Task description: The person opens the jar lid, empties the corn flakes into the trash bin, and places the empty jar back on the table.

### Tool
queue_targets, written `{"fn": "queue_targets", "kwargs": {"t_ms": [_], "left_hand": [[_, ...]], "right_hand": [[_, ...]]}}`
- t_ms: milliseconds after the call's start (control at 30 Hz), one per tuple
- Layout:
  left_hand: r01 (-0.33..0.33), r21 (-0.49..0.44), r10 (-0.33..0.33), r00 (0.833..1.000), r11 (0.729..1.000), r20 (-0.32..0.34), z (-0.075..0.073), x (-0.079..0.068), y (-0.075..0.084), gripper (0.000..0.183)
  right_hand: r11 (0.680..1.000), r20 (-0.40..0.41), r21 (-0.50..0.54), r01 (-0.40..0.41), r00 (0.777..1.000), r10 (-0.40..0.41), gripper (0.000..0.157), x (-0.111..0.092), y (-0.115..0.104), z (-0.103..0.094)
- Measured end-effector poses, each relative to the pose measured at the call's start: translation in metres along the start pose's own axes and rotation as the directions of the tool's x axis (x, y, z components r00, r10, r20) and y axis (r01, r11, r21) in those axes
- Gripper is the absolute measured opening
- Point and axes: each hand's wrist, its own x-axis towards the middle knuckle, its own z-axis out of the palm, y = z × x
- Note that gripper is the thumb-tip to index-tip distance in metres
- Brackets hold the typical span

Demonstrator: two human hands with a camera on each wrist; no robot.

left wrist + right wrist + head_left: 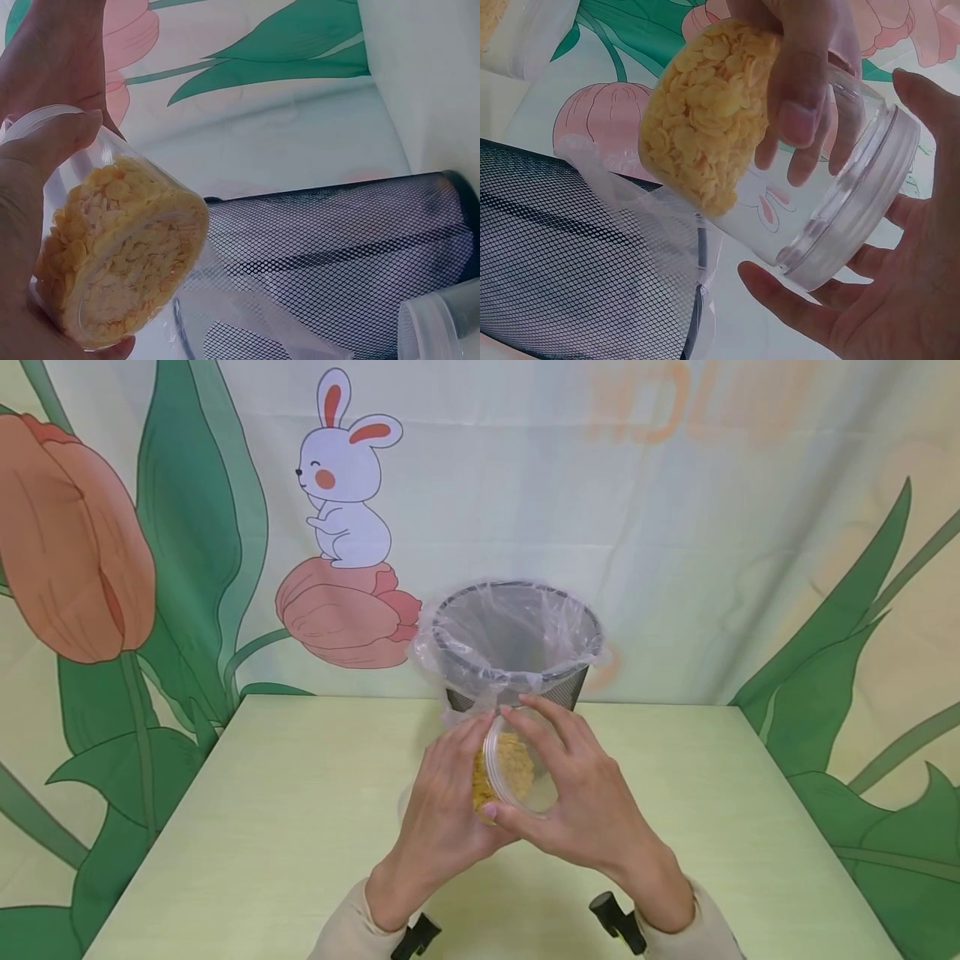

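A clear plastic jar [705,112], partly filled with thin yellow flakes [135,262], is held up tilted over the table. My left hand [446,789] grips the jar's body from the side. On the jar's mouth sits a clear screw lid [862,202], and my right hand [585,793] holds it by the rim, thumb on one side and fingers on the other. Just beyond both hands stands a black mesh bin [337,255], lined with a clear plastic bag [517,627] folded over its rim.
Another clear container [435,326] appears at the lower right of the left wrist view. In the right wrist view, a container with yellowish contents [499,30] shows at the upper left. The pale green table [300,777] meets a printed curtain [675,527] behind.
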Motion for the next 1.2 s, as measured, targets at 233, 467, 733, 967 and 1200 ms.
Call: {"fn": "queue_targets", "kwargs": {"t_ms": [233, 467, 733, 967, 1200], "left_hand": [[-0.033, 0.053, 0.032, 0.999, 0.998, 0.015, -0.0020, -0.0015, -0.0035, 0.098], [-0.044, 0.074, 0.042, 0.999, 0.996, 0.033, -0.0040, -0.0034, -0.0063, 0.095], [-0.054, 0.065, 0.051, 0.998, 0.996, 0.042, -0.0048, -0.0050, -0.0066, 0.095], [-0.054, 0.070, 0.050, 0.997, 0.996, 0.057, -0.0055, -0.0055, -0.0064, 0.099], [-0.055, 0.063, 0.050, 0.996, 0.997, 0.074, -0.0055, -0.0057, -0.0064, 0.099]], "right_hand": [[0.999, 0.022, 0.002, -0.032, 0.999, 0.032, 0.080, -0.0016, 0.0008, 0.0003], [0.999, 0.030, 0.004, -0.037, 0.999, 0.037, 0.077, -0.0022, 0.0024, 0.0011], [0.999, -0.026, 0.020, 0.032, 0.999, -0.031, 0.075, -0.0030, 0.0049, 0.0022], [0.997, -0.038, 0.026, 0.075, 0.997, -0.074, 0.074, -0.0032, 0.0055, 0.0015], [0.997, -0.030, 0.034, 0.072, 0.997, -0.071, 0.073, -0.0037, 0.0062, -0.0002]]}}
